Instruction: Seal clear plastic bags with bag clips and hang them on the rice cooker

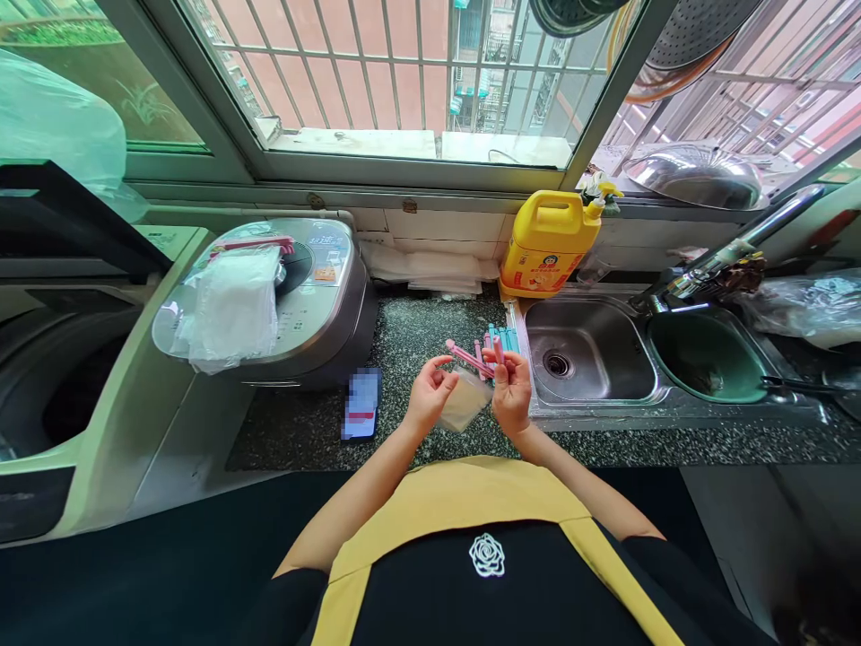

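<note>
Above the front part of the counter, my left hand [430, 395] is closed with thumb and forefinger at the edge of a small clear bag [464, 404] with pale contents. My right hand [512, 395] pinches a pink bag clip [469, 357], whose long thin arm slants up-left across the top of the bag. Whether the clip touches the bag is hard to tell. Just behind my right hand lie several teal clips [506, 338] and pink ones, partly hidden by the fingers.
A phone [361, 404] lies left of my hands. A rice cooker [316, 296] bears a bag of white sheets [235, 305]. A yellow jug [552, 242] stands behind the sink [592, 345], which holds a green basin [706, 354] at right. An open washing machine [134, 386] stands left.
</note>
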A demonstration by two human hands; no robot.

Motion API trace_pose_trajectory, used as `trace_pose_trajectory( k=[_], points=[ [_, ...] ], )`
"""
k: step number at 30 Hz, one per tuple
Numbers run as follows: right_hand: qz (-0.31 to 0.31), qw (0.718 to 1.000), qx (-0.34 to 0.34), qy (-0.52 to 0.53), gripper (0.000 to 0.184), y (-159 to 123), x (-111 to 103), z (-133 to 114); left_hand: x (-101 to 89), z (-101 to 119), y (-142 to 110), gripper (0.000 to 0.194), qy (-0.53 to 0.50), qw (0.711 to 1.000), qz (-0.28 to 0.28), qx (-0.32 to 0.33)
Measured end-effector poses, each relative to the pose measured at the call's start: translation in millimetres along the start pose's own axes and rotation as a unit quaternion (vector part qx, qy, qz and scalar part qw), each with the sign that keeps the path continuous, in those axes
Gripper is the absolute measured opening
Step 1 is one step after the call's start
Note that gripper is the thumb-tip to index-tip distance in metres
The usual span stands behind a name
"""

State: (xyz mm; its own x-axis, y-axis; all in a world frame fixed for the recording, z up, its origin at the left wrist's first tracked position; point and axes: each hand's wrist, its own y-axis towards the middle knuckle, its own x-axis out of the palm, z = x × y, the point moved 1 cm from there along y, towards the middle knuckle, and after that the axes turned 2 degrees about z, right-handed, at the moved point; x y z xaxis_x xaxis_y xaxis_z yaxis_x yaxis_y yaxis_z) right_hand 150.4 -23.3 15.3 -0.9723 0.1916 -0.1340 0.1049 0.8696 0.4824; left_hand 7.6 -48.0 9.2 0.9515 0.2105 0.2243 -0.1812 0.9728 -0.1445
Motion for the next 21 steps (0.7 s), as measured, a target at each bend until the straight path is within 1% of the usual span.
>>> trace_pose_trajectory(
  k=[1, 3, 5, 6, 8, 11, 14, 16, 18, 21],
  points=[
    [0.014, 1.000, 0.021, 0.015, 0.018, 3, -1, 1, -4.6, 0, 1, 0.038, 0.036, 0.999, -0.003, 0.011],
    [0.030, 0.998, 0.041, 0.037, 0.018, 7, -4, 2, -14.8, -1, 7, 0.029, 0.108, 0.994, 0.011, 0.034],
    [0.026, 0.998, 0.037, 0.051, 0.018, 7, -8, 2, -22.1, 1, 14, 0.021, 0.153, 0.987, 0.016, 0.044],
    [0.016, 0.998, 0.031, 0.052, 0.018, 6, -9, 1, -23.3, 2, 17, 0.020, 0.158, 0.987, 0.005, 0.041],
    [-0.013, 0.999, 0.018, 0.031, 0.019, 2, -10, 0, -20.3, 9, 21, 0.021, 0.135, 0.990, -0.032, 0.031],
    [-0.069, 0.997, -0.019, -0.031, 0.019, -5, -11, -4, -6.9, 23, 19, 0.025, 0.086, 0.992, -0.089, 0.021],
    [-0.108, 0.990, -0.061, -0.073, 0.017, -6, -12, -8, 5.6, 34, 13, 0.028, 0.063, 0.991, -0.118, 0.018],
    [-0.118, 0.986, -0.074, -0.090, 0.016, -5, -14, -10, 9.0, 37, 11, 0.028, 0.061, 0.992, -0.110, 0.018],
    [-0.122, 0.984, -0.077, -0.102, 0.017, -3, -15, -11, 8.6, 36, 11, 0.029, 0.055, 0.994, -0.092, 0.016],
    [-0.109, 0.986, -0.056, -0.113, 0.023, -1, -19, -9, 3.7, 33, 13, 0.032, 0.022, 0.998, -0.058, 0.006]
  ],
)
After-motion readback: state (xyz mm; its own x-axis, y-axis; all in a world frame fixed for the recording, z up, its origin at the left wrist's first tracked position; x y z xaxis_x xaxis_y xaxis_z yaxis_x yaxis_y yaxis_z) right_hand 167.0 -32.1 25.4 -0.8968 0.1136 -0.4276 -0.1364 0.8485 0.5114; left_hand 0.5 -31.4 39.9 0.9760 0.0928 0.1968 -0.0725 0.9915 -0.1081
